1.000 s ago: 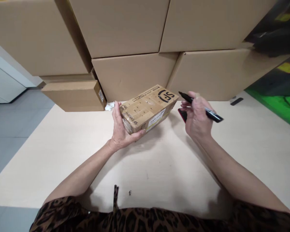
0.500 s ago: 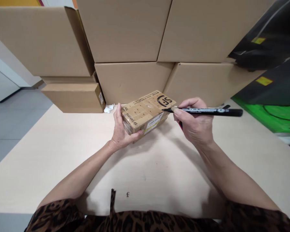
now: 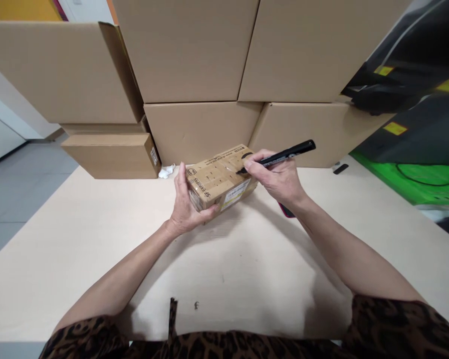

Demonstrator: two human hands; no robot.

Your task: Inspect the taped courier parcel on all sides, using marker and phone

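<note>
A small printed cardboard parcel rests on the pale wooden table, tilted with its near end raised. My left hand is wrapped round that near end, thumb on top. My right hand pinches a black marker whose tip touches the parcel's top face near the far right corner. A white and yellow label shows on the parcel's side.
Large cardboard boxes are stacked along the back of the table, with a flatter box at the left. A crumpled white scrap lies beside the parcel. A red phone edge peeks under my right wrist. A small dark object lies at right.
My right hand swung the marker from hovering off to the right down onto the parcel's top. My left hand kept its hold on the parcel.
</note>
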